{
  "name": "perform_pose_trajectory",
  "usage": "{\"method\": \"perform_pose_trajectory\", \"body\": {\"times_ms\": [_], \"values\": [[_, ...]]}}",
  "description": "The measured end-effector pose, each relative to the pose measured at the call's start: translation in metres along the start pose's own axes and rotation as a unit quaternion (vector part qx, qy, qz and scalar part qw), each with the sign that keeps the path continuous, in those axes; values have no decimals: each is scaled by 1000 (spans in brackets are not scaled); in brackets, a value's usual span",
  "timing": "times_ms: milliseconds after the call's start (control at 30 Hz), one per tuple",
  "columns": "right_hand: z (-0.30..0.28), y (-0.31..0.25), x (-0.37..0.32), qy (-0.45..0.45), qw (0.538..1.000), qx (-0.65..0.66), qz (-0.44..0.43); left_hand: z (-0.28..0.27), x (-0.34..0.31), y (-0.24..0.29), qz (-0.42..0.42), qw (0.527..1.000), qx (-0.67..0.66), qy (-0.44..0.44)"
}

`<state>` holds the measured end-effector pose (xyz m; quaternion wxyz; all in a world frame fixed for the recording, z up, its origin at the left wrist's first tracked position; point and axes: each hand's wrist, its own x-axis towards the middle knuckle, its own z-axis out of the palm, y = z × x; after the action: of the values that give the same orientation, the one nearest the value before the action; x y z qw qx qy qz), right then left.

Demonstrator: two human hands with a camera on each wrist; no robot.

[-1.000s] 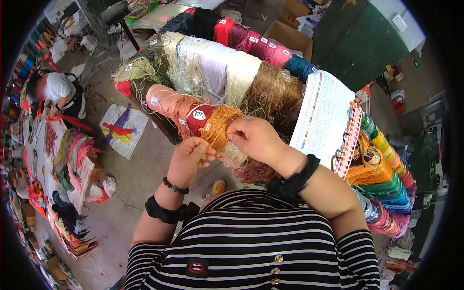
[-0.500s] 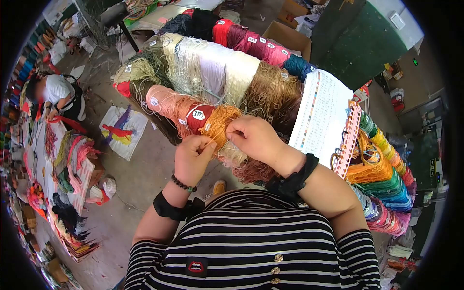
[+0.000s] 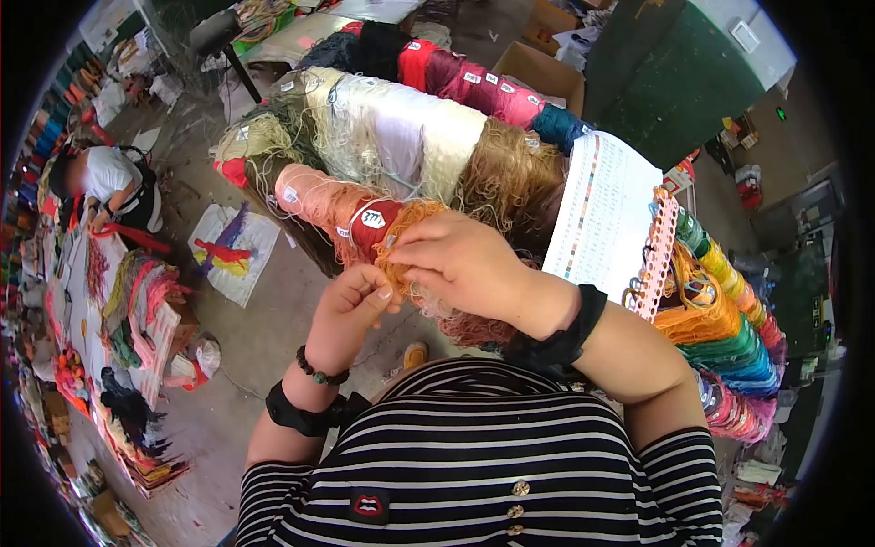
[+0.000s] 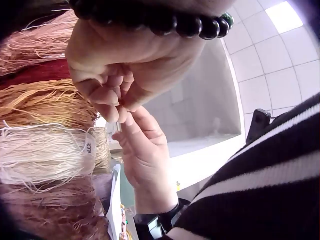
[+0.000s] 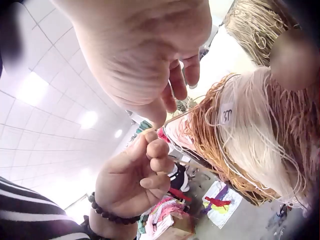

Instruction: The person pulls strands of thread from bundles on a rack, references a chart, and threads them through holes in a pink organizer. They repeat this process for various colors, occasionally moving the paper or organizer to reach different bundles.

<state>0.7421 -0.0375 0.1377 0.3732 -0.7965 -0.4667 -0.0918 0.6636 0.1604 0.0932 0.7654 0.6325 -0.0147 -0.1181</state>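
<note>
In the head view my left hand point(image 3: 346, 305) and right hand point(image 3: 474, 269) meet in front of a skein of orange thread point(image 3: 417, 217) on a long padded bar. A thin orange thread point(image 5: 184, 115) runs from that skein to the meeting fingertips in the right wrist view. My left thumb and forefinger pinch it. My right thumb tip comes right to the left fingertips and pinches there too, its other fingers loosely bent. Beside the orange hang a dark red skein point(image 3: 371, 221) with a white label and a cream skein point(image 4: 42, 152).
An open spiral notebook point(image 3: 611, 214) with colour swatches lies over the skeins at my right. More bars of coloured skeins point(image 3: 415, 123) stretch behind. Another person point(image 3: 114, 178) bends over a yarn-covered table point(image 3: 77, 301) at far left. A white sheet point(image 3: 241, 278) lies on the floor.
My right hand has shifted left over the orange skein, and its fingers have spread. My left hand moved up slightly, then back down and left, still pinching thread.
</note>
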Motion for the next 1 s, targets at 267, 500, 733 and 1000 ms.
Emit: {"method": "perform_pose_trajectory", "body": {"times_ms": [267, 500, 733, 1000], "values": [[-46, -23, 12, -106, 994, -17, 37, 16, 14, -2, 105, 994, 43, 0], [-172, -88, 22, 45, 888, 427, 162, 32, 51, -22, 68, 974, 212, -49], [-382, -163, -91, 201, 883, 380, 188, 23, 55, -13, 21, 982, 161, -91], [-492, -266, -260, 507, 597, -595, 184, 71, 67, 64, 47, 982, 138, -119]]}}
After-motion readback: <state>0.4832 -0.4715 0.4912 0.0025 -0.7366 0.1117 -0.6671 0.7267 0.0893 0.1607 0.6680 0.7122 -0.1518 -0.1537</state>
